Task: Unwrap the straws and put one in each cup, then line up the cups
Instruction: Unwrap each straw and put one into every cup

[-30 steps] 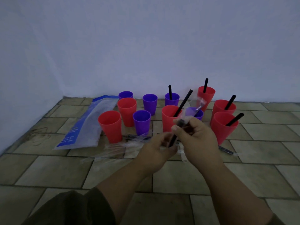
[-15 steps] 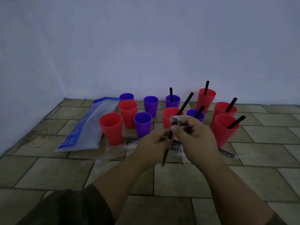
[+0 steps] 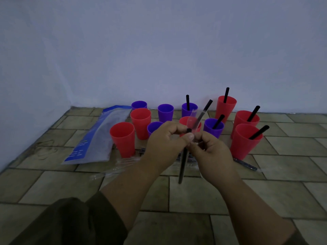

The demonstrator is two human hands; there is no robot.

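Left hand [image 3: 165,145] pinches the black straw [image 3: 183,165] near its top; right hand [image 3: 211,154] pinches the clear wrapper [image 3: 192,119], above mid-floor before the cups [image 3: 123,138]. Looks light, stiff, slick; grip mid-shaft.

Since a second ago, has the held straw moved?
Yes. The straw has slid down out of its wrapper; its lower end hangs farther below the middle red cup.

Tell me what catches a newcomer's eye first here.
Mid-frame, the left hand and right hand pinch a black straw hanging below its clear wrapper. Behind them, red and purple cups cluster near the wall; those on the right already hold straws.
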